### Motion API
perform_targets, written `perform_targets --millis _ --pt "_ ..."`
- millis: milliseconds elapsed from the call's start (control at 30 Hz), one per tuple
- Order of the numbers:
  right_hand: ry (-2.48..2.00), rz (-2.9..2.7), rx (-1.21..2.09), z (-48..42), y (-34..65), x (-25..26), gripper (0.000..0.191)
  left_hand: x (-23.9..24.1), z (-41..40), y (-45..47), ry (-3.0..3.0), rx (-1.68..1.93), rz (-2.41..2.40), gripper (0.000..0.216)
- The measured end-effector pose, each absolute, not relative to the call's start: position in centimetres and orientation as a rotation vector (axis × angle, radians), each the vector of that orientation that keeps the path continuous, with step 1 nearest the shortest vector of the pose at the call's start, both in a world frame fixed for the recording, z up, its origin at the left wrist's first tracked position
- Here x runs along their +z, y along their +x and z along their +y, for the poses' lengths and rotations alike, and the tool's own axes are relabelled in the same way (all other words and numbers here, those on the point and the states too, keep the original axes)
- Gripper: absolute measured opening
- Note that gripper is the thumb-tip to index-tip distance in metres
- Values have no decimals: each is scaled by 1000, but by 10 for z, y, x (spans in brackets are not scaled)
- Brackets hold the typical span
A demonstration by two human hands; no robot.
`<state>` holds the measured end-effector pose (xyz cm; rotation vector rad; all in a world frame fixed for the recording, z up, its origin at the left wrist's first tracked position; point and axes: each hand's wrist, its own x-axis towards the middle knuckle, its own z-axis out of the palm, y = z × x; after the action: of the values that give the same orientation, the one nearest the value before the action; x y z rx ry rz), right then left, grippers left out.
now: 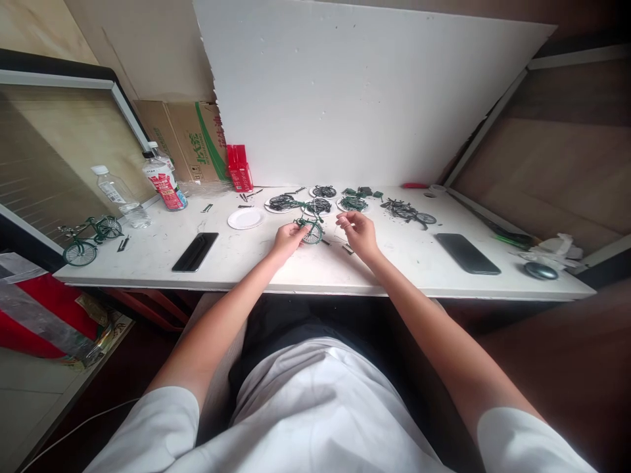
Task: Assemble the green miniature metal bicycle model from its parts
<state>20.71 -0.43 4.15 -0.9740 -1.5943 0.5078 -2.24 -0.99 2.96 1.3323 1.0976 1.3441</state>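
My left hand [290, 240] is closed on a green miniature bicycle [312, 233], held upright just above the tabletop with its wheel toward me. To its right, my right hand [359, 231] has thumb and forefinger pinched together, apart from the bicycle. A thin pale line shows below those fingertips, too fine to name. Behind the hands, paper plates hold dark wheel-like and frame parts [324, 191] and green parts [353, 203]. More dark parts [407, 211] lie loose to the right. A second green miniature bicycle [91, 238] stands at the table's left end.
On the white table [315, 276] lie a black phone [196, 251], a dark phone-like slab [467, 253] and a computer mouse [541, 270]. A bare paper plate [246, 218], bottles [165, 184] and a red packet [239, 168] stand further back. A white board [374, 98] rises behind.
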Motion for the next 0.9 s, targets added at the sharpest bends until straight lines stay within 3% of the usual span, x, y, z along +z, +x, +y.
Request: perform_targets --millis 900 --pt "-1036 -1592 406 -27 187 36 45 17 0 -22 1390 1555 1048 47"
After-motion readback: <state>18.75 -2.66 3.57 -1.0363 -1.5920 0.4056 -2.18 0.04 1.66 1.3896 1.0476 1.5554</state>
